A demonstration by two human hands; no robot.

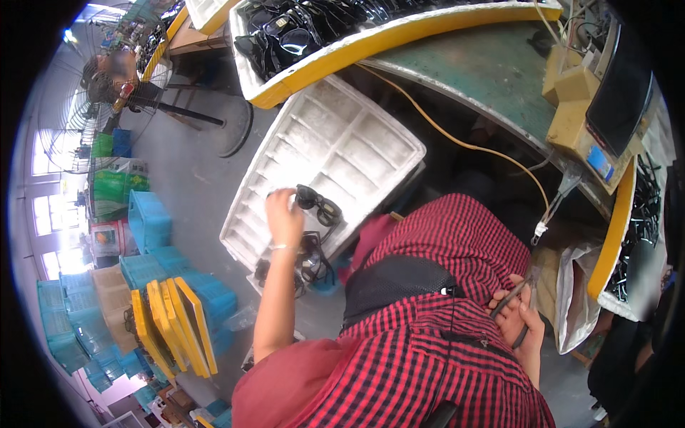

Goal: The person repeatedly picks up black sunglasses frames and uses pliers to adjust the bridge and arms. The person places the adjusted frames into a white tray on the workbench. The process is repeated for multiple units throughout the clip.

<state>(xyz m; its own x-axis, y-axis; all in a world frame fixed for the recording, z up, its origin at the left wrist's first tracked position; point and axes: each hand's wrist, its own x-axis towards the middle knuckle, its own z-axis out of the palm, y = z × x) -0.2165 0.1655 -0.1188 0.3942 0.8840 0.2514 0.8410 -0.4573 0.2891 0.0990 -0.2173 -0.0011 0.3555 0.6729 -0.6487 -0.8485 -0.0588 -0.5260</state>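
My left hand (284,217) reaches over a white compartmented foam tray (371,146) beside my lap. Its fingers are closed at one end of a pair of dark sunglasses (319,205), and the fingertips are partly hidden. More dark glasses (312,260) lie just below, at the near end of that tray, next to my left forearm. Close to my right thigh, my right hand (515,324) is wrapped round a pair of pliers (524,334) with dark handles. The jaws of the pliers point up and away from me.
A yellow-sided foam box (407,37) full of dark glasses stands on the green bench (457,78). A cable (457,139) hangs in front. Black parts fill another yellow-sided box (612,246) at right. Leftward are a fan (107,89), blue crates (150,221) and upright yellow trays (168,324).
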